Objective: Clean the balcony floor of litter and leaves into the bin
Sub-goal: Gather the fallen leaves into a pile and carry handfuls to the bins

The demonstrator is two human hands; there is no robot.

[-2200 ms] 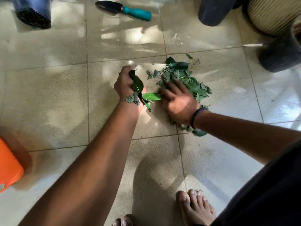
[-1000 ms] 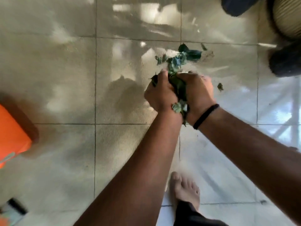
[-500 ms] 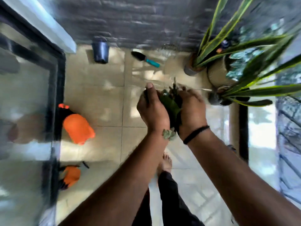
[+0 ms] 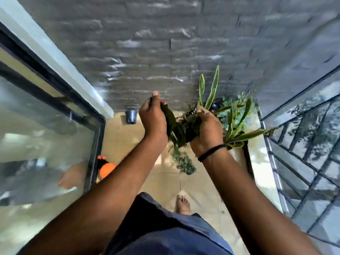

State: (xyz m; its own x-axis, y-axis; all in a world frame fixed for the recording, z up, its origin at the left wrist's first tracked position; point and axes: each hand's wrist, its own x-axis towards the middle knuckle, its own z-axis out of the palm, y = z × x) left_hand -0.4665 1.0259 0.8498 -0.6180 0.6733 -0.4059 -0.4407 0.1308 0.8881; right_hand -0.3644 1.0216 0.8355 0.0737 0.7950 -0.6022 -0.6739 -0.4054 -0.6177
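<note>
A bunch of dark green leaves (image 4: 181, 127) is held up at chest height, pressed between both hands. My left hand (image 4: 152, 116) grips it from the left with curled fingers. From the right, my right hand (image 4: 208, 129), a black band on its wrist, grips the same bunch. A few leaves (image 4: 183, 161) trail or fall below the bunch. An orange bin (image 4: 106, 169) lies on the tiled floor at the left, partly hidden by my left forearm.
A glass sliding door (image 4: 44, 137) lines the left side and a metal railing (image 4: 301, 148) the right. A grey stone wall (image 4: 174, 43) closes the far end. A dark pot (image 4: 131, 116) and a long-leaved potted plant (image 4: 233, 115) stand by it. My bare foot (image 4: 183, 204) is on the tiles.
I gathered the leaves off the floor into both hands and stood up. The view rose, and the hands lifted the bunch higher; some leaves now hang or drop below it.
</note>
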